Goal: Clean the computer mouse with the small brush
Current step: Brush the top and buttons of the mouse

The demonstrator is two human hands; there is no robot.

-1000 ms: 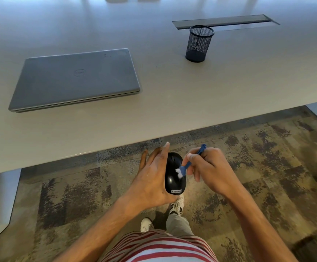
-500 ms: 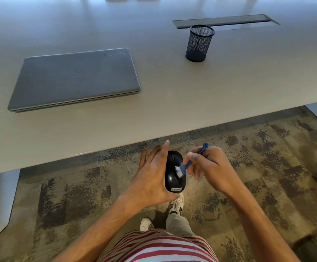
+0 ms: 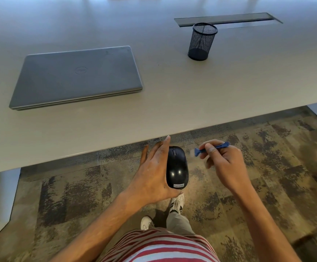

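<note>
A glossy black computer mouse (image 3: 177,168) with a small label at its near end is held upright in my left hand (image 3: 152,173), just in front of the table's near edge and above the carpet. My right hand (image 3: 223,163) pinches a small blue brush (image 3: 213,148) with pale bristles pointing left. The bristle tip is blurred and hangs a short way to the right of the mouse's top, not touching it.
A closed grey laptop (image 3: 78,77) lies on the grey table (image 3: 229,87) to the left. A black mesh pen cup (image 3: 202,41) stands at the back right, beside a cable slot (image 3: 227,18). Patterned carpet and my shoes lie below.
The brush has lifted off the mouse's surface and swung up and to the right. The mouse now shows more of its top face.
</note>
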